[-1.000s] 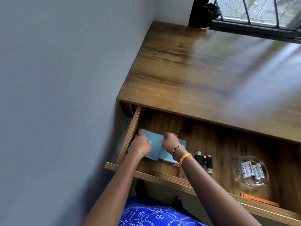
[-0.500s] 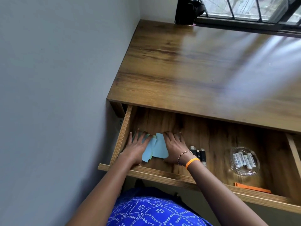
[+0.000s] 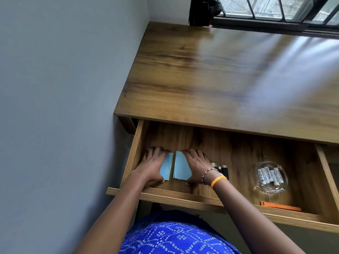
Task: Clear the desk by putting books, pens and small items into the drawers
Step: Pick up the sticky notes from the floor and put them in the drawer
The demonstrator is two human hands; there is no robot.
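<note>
My left hand (image 3: 151, 166) lies flat on the left blue note pad (image 3: 167, 166) in the open drawer (image 3: 134, 153), fingers straight and spread toward 12 o'clock, gripping nothing. My right hand (image 3: 197, 165) lies the same way on the right blue note pad (image 3: 181, 166), fingers stretched out, thumb toward 6 o'clock, just pressing down. The 2 pads sit side by side at the drawer's left end, a thin strip of wood showing between them, each partly covered by a palm.

At 3 o'clock from my right wrist, just beside it, lie small black USB sticks (image 3: 224, 170); how many I cannot tell. Farther toward 3 o'clock stands a clear glass dish (image 3: 258, 184) holding white batteries (image 3: 269, 176). At 5 o'clock from the dish, against the drawer's front wall, lies an orange flat tool (image 3: 280, 206). An orange band (image 3: 218, 180) and a bead bracelet (image 3: 207, 174) circle my right wrist.

The desk top (image 3: 220, 79) stretches toward 12 o'clock, up to a barred window (image 3: 275, 8).
</note>
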